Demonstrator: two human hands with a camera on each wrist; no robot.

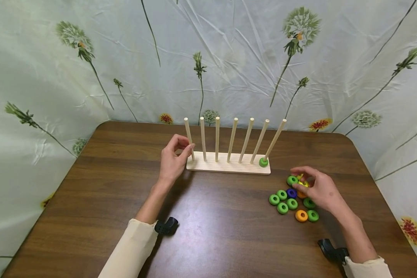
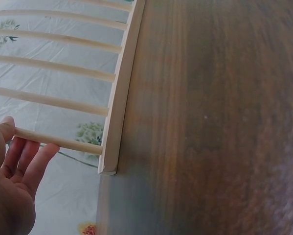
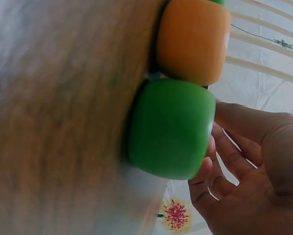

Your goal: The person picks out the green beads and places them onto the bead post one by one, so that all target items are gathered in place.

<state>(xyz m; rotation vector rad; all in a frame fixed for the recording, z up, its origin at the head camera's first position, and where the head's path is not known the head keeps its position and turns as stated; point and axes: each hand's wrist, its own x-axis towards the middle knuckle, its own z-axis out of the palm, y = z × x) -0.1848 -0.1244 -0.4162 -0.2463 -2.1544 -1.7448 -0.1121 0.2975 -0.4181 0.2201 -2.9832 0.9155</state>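
Observation:
My left hand (image 1: 173, 160) pinches the leftmost wooden peg (image 2: 73, 143) of a peg stand, thumb on one side and fingers on the other. Several upright pegs rise from the pale wooden base (image 1: 226, 167). One green ring (image 1: 263, 162) sits at the bottom of the rightmost peg. Over the loose rings, my right hand (image 1: 321, 189) reaches with thumb and fingers apart. Its thumb tip is right at a green ring (image 1: 292, 180), with yellow rings (image 1: 303, 183) partly hidden under the fingers. In the right wrist view a large green ring (image 3: 170, 129) covers part of the fingers.
Beside the right hand lie more green rings (image 1: 282, 208), a blue ring (image 1: 291, 193) and an orange ring (image 1: 301, 216) on the brown wooden table (image 1: 208, 239). A floral cloth (image 1: 229, 58) hangs behind the table's far edge. Each wrist wears a black strap mount (image 1: 166, 226).

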